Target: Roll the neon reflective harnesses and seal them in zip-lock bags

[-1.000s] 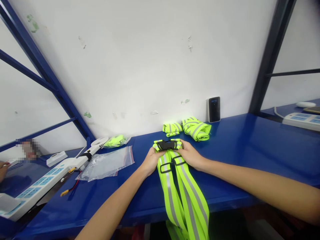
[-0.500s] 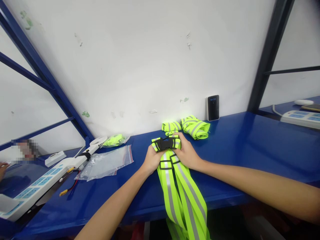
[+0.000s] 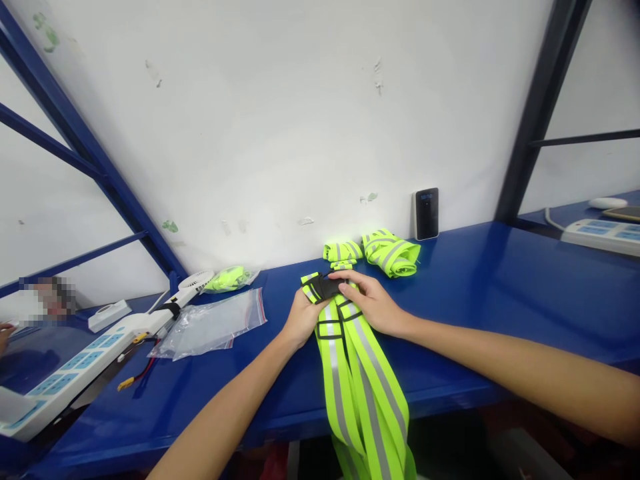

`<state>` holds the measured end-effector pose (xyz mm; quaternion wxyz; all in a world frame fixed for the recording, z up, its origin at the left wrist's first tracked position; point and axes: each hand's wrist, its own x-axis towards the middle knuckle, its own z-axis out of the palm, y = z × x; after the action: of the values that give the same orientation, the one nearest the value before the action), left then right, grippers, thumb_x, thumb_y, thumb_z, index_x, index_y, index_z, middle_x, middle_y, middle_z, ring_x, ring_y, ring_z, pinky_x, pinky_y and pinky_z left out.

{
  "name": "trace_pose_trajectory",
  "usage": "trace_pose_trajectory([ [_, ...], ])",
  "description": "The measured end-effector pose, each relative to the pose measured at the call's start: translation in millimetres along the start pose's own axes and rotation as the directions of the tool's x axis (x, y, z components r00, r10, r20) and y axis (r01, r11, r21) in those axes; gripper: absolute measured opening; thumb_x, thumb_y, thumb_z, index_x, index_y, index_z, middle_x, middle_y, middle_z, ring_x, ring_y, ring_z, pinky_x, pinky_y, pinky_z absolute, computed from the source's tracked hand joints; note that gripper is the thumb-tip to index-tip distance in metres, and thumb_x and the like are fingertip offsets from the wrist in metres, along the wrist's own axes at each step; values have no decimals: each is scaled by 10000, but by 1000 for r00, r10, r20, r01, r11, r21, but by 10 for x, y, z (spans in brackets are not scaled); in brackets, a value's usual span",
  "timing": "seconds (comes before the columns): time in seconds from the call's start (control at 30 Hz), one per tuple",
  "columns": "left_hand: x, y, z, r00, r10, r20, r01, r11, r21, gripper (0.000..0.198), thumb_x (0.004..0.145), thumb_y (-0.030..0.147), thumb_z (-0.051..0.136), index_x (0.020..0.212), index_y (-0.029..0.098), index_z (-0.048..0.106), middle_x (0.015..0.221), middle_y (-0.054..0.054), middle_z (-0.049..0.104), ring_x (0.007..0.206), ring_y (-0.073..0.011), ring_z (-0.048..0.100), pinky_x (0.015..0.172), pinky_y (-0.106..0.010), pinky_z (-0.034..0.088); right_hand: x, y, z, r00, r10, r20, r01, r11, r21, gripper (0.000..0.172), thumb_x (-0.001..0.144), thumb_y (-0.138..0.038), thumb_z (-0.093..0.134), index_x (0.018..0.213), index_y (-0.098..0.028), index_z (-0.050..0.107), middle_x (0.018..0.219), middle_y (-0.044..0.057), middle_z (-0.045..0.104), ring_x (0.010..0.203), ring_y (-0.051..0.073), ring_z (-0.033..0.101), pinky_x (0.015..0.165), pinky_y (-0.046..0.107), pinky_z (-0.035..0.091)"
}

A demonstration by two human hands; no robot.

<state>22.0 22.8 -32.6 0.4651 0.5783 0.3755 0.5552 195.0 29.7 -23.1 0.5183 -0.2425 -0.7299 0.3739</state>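
Observation:
A neon-yellow reflective strap vest (image 3: 365,387) with grey stripes lies over the front edge of the blue table (image 3: 500,300) and hangs down below it. Its black plastic buckle (image 3: 323,287) sits at the far end. My left hand (image 3: 301,319) grips the straps just left of the buckle, fingers curled round them. My right hand (image 3: 370,301) lies over the straps on the right, its fingers reaching to the buckle and pressing on it.
Two folded neon vests (image 3: 393,252) (image 3: 343,253) lie by the wall, beside a black device (image 3: 427,213). Clear zip bags (image 3: 213,323), a bagged vest (image 3: 231,278), a small white fan (image 3: 196,281) and a power strip (image 3: 75,370) lie left. Another power strip (image 3: 600,233) sits far right. Another person's hand (image 3: 6,333) shows at the left edge.
The two buckle ends have been brought together and the straps drawn closer side by side. My right hand moved left over the buckle; my left hand stayed on the straps.

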Motion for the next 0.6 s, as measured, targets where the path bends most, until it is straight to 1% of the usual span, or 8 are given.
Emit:
trace_pose_trajectory([
  [0.1, -41, 13, 21, 998, -36, 46, 40, 997, -74, 387, 722, 281, 770, 1073, 158, 662, 978, -60, 728, 846, -193, 678, 800, -308, 522, 21, -20, -16, 992, 122, -13, -119, 984, 135, 557, 880, -376, 602, 1399, -261, 434, 1034, 43, 693, 911, 216, 668, 816, 366, 533],
  [0.17, -74, 45, 33, 993, -66, 102, 79, 989, -121, 417, 721, 284, 768, 1092, 163, 623, 852, -41, 722, 705, -172, 666, 708, -302, 530, 21, -20, -24, 975, 223, 0, -217, 948, 233, 747, 861, -386, 634, 1494, -267, 256, 784, -9, 684, 660, 179, 655, 631, 324, 542],
  [0.23, -100, 85, 45, 983, -95, 156, 124, 974, -189, 480, 691, 268, 776, 1117, 176, 576, 758, -14, 696, 619, -161, 641, 646, -297, 522, 17, -5, -28, 956, 290, 43, -288, 903, 318, 817, 845, -392, 657, 1505, -246, 198, 663, -44, 652, 570, 165, 633, 577, 306, 532],
  [0.3, -110, 120, 58, 978, -140, 155, 175, 953, -249, 537, 659, 247, 770, 1139, 182, 539, 747, -6, 683, 601, -165, 635, 632, -308, 523, 14, 13, -29, 943, 315, 110, -333, 861, 385, 762, 825, -402, 679, 1452, -221, 284, 682, -32, 672, 584, 174, 657, 591, 315, 545],
  [0.37, -101, 137, 69, 976, -202, 84, 217, 935, -282, 550, 646, 227, 737, 1147, 178, 514, 773, -10, 686, 601, -171, 637, 637, -324, 526, 13, 22, -30, 938, 310, 156, -347, 844, 409, 608, 806, -408, 697, 1314, -207, 431, 755, 0, 703, 623, 186, 681, 622, 329, 562],
  [0.43, -76, 135, 67, 971, -239, -2, 227, 923, -312, 552, 635, 191, 692, 1149, 184, 492, 824, -12, 696, 652, -185, 656, 674, -340, 532, 13, 18, -32, 948, 286, 139, -317, 864, 390, 461, 787, -393, 720, 1155, -207, 514, 840, 21, 714, 672, 180, 687, 659, 320, 571],
  [0.5, -46, 119, 46, 972, -232, -47, 202, 917, -344, 544, 618, 160, 649, 1137, 194, 490, 879, -9, 703, 749, -205, 678, 747, -357, 533, 12, 11, -31, 959, 263, 104, -283, 891, 355, 403, 778, -374, 732, 1085, -216, 524, 868, 16, 708, 704, 169, 679, 664, 295, 566],
  [0.6, -6, 86, -8, 976, -219, 2, 210, 931, -297, 499, 605, 137, 644, 1092, 170, 540, 877, -20, 713, 787, -225, 688, 792, -370, 525, 13, 9, -21, 966, 249, 65, -256, 906, 336, 397, 782, -382, 724, 1076, -225, 507, 858, 5, 693, 714, 166, 669, 647, 282, 555],
])
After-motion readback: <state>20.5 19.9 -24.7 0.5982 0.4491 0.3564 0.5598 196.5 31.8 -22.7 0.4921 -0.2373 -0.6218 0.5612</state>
